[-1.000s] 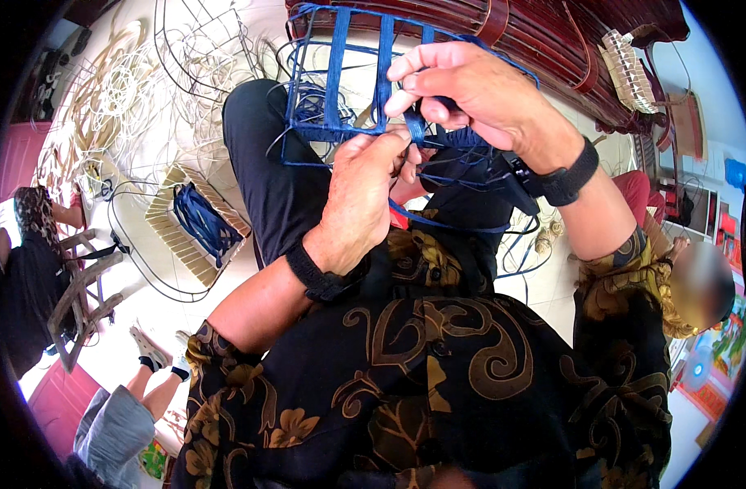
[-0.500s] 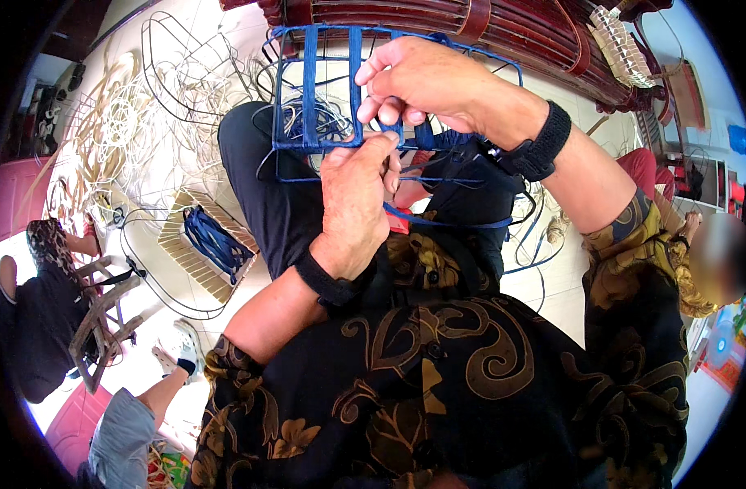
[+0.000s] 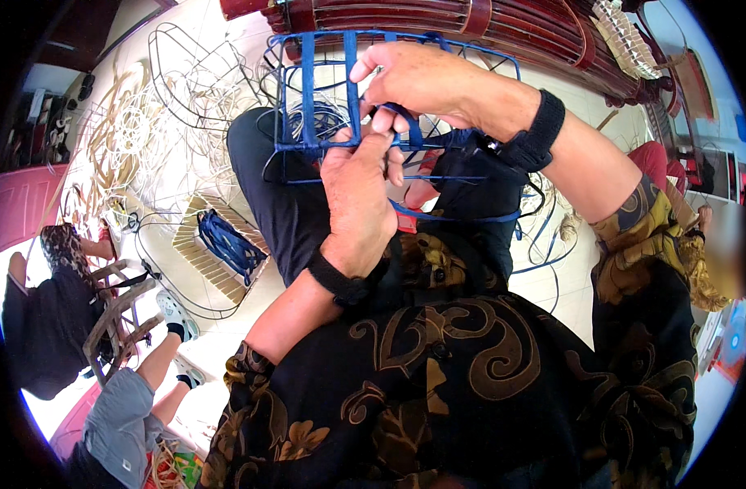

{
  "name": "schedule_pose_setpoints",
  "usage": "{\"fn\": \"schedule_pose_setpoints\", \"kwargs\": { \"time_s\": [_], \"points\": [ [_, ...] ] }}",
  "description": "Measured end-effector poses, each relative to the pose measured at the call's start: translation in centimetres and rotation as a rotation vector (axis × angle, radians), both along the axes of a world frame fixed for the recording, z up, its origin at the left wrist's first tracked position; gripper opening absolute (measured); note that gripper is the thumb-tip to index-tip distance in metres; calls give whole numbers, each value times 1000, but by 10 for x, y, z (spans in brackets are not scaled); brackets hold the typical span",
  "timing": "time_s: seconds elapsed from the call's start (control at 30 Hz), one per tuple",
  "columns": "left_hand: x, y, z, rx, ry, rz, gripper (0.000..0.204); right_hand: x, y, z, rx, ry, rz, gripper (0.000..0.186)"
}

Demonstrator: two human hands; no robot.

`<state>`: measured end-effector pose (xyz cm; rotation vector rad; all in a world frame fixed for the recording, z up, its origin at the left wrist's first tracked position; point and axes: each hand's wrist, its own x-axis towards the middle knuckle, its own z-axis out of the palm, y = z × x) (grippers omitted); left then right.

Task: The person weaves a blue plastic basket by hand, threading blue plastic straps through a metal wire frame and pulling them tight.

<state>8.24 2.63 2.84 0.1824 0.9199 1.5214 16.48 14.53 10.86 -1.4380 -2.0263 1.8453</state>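
A box-shaped wire frame (image 3: 480,45), wrapped in blue, rests across my knees. Flat blue bands (image 3: 308,90) run up its near side. My left hand (image 3: 358,196) is closed at the frame's lower bar, thumb and fingers pinching the bar where a blue strip (image 3: 415,130) meets it. Just above, my right hand (image 3: 422,77) is bent over the frame with its fingers closed on the same strip, which loops out below them. Its exact grip is partly hidden behind the knuckles. A long blue tail hangs below the frame toward my lap.
A slatted tray (image 3: 195,265) on the floor at left holds a blue strip bundle (image 3: 226,244). Pale loose strips (image 3: 116,134) and black wire loops lie beyond it. A dark red bench (image 3: 373,15) stands ahead. A co-worker's leg (image 3: 124,416) and a wooden stool (image 3: 104,342) are at lower left.
My right fingers have shifted slightly, and a blue strip loop now shows beneath them. My left hand stays at the lower bar. The whole view has shifted a little.
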Motion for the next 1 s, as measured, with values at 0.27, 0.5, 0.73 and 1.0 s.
{"fn": "schedule_pose_setpoints", "kwargs": {
  "time_s": [0.27,0.5,0.73,1.0],
  "points": [
    [-7,-7,-10,148,-170,-110,25,1,0,-18,67,-3,10,40],
    [-6,-10,-6,50,-56,-51,15,-1,0,-18,-63,100,-39,41],
    [-15,-12,-16,15,-12,-169,16,43,-8,16,-257,345,-135,43],
    [-15,-13,-15,49,-64,-207,20,82,-33,9,-216,735,-100,54]
  ]
}}
